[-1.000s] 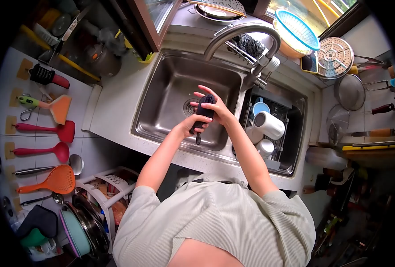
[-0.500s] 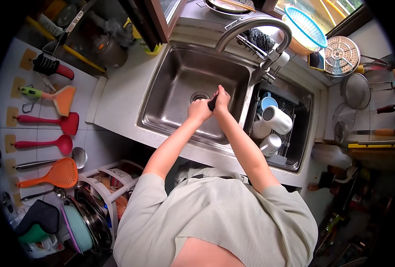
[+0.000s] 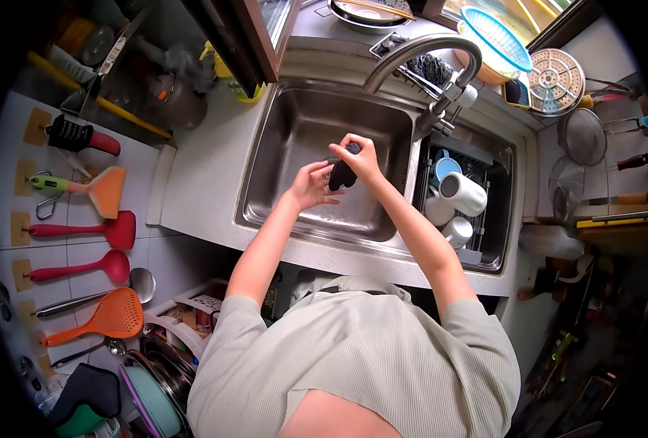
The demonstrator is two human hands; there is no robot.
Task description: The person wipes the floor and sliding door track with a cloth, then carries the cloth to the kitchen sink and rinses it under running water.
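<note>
Above the left basin of the steel sink [image 3: 295, 109], my right hand [image 3: 360, 157] grips the upper end of a black cloth-like item [image 3: 342, 175], which hangs down in a short bundle. What exactly the item is, I cannot make out. My left hand [image 3: 313, 186] is beside its lower left side with the fingers spread, palm turned toward it. Whether the fingertips touch the item is unclear. The curved faucet [image 3: 426, 42] stands behind the hands, its spout toward the left basin.
The right basin holds a rack with a white mug [image 3: 463, 194], a blue cup [image 3: 444, 169] and other white cups. A blue basket [image 3: 495, 38] stands behind. Utensils, such as an orange skimmer [image 3: 116, 312], hang on the left wall; strainers [image 3: 581, 136] hang right.
Both hands were closed together around the black item half a second ago. Now my left hand has opened and moved off to the left, while the item hangs from my right hand.
</note>
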